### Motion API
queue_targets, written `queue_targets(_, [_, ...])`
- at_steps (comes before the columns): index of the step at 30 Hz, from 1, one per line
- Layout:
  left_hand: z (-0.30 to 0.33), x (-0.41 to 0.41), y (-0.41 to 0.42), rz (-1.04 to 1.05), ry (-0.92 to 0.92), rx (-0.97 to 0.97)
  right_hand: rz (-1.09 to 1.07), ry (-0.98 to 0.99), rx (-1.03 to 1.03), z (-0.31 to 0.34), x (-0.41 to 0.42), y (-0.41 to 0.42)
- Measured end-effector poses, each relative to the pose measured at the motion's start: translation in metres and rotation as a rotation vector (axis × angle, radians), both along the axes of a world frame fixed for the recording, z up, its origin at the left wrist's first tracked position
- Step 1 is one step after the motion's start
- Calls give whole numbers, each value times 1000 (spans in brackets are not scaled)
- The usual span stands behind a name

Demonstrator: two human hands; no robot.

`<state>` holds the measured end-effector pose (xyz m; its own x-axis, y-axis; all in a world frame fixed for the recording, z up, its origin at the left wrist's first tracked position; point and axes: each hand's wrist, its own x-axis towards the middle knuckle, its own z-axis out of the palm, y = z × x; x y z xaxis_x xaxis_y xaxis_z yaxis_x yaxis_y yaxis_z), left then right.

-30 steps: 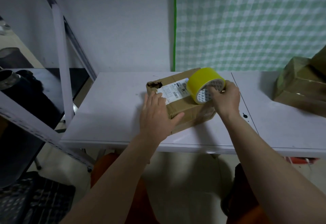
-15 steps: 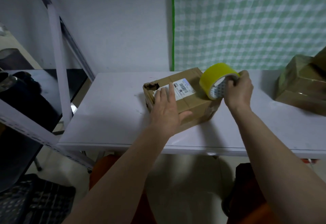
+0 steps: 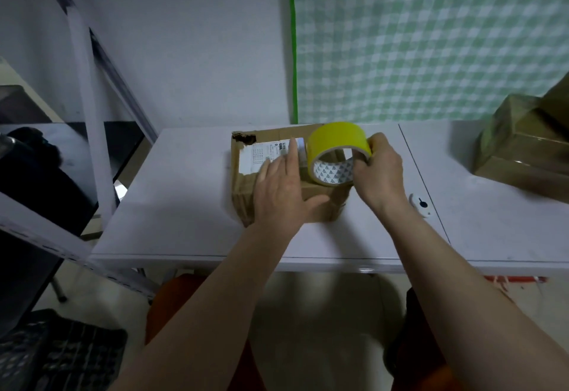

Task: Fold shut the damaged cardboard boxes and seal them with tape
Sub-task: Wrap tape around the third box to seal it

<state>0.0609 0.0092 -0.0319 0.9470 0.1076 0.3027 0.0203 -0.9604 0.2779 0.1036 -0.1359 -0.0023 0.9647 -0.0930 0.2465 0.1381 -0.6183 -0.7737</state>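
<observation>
A small brown cardboard box (image 3: 246,196) with a torn far-left corner and a white shipping label lies on the white table (image 3: 184,206). My left hand (image 3: 281,190) lies flat on the box's top with straight fingers, thumb over the near edge. My right hand (image 3: 380,172) grips a roll of yellow tape (image 3: 337,139) by its right rim, holding it on edge over the box's right half, its printed white core facing me.
More brown boxes wrapped in clear tape (image 3: 523,150) are stacked at the table's right end. A white metal frame (image 3: 89,119) slants along the left. A small white knob (image 3: 420,204) sits near my right wrist. A green checked sheet (image 3: 431,36) hangs on the back wall.
The box has turned so its sides run squarer to the table edge. My right hand swung the tape roll right, then back left over the box. My left hand stayed flat on top.
</observation>
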Motion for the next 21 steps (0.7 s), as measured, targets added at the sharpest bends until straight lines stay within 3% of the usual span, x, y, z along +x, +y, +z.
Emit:
queue_targets(6, [-9,4,6,13,-1,135,-84,-91,-58,16,20,-50])
queue_targets(15, [-11,3,4,-13,-12,200,-65,98,-108,-25,27,-64])
queue_targets(21, [-16,2,12,-102,-68,293,-31,230,2,-58,22,-63])
